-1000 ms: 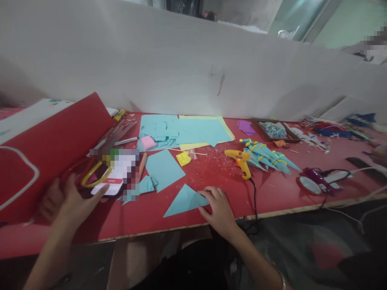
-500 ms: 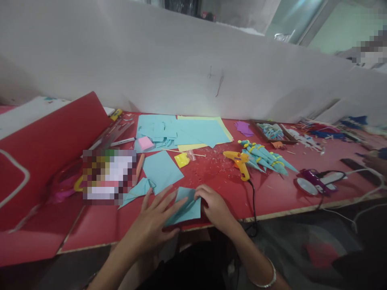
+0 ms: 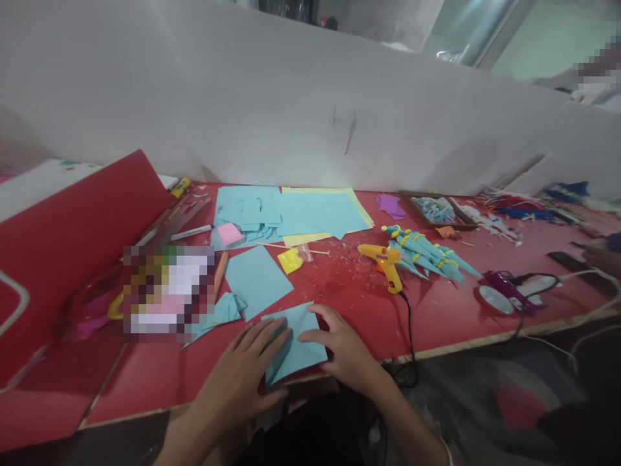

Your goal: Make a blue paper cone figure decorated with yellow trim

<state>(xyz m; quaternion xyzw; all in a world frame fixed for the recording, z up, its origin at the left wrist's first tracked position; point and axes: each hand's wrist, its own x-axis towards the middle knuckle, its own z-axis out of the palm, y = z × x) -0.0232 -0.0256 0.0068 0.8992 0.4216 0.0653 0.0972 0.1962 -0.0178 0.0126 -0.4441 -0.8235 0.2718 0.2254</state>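
1. Light-blue square paper sheet [image 3: 303,356], bottom centre: opened out from a triangle, apparently freeing its face for handling.
2. Left hand [image 3: 250,362]: fingers apart, across its left side.
3. Right hand [image 3: 347,346]: fingers parted, right edge.

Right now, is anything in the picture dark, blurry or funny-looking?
Head view: the light is dull; a dark shadow lies on the blue paper beside the left hand; blocky squares cover part of the red table; also in head view, the red patch low at right looks blurry.
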